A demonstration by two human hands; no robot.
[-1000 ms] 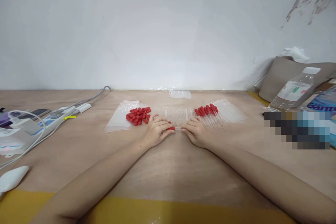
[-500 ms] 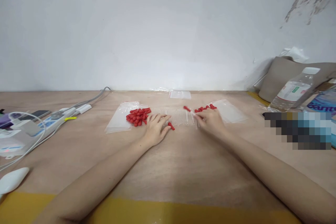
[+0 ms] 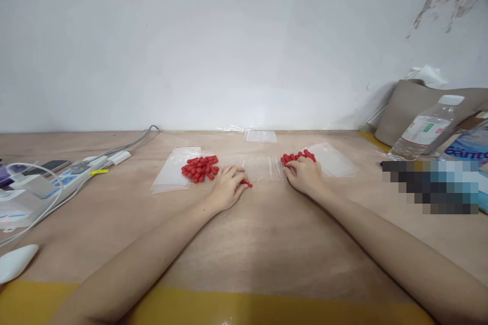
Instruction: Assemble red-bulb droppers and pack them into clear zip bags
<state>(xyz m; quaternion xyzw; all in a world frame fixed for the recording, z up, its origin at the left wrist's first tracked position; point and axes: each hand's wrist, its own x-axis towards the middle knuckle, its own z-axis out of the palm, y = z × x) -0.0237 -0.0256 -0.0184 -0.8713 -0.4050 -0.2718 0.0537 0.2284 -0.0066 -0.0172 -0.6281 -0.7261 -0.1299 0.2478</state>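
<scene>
A heap of red rubber caps (image 3: 200, 167) lies on a clear plastic bag (image 3: 170, 176) left of centre. A row of clear glass tubes (image 3: 263, 168) lies in the middle of the table. My left hand (image 3: 227, 186) rests beside the tubes, its fingers curled on one red cap (image 3: 247, 183). My right hand (image 3: 305, 174) lies on a group of tubes fitted with red caps (image 3: 295, 158), fingers curled over them. What its fingers grip is hidden.
A second clear bag (image 3: 332, 160) lies to the right, a small one (image 3: 261, 136) by the wall. At left are a power strip (image 3: 72, 174), white cables and a white mouse (image 3: 16, 262). At right stand a water bottle (image 3: 425, 130) and a tan bag (image 3: 412, 106).
My hands were together at the centre with a tube and a cap. My right hand carried the capped tube right and lowered onto the capped group. My left hand stayed, a red cap at its fingertips.
</scene>
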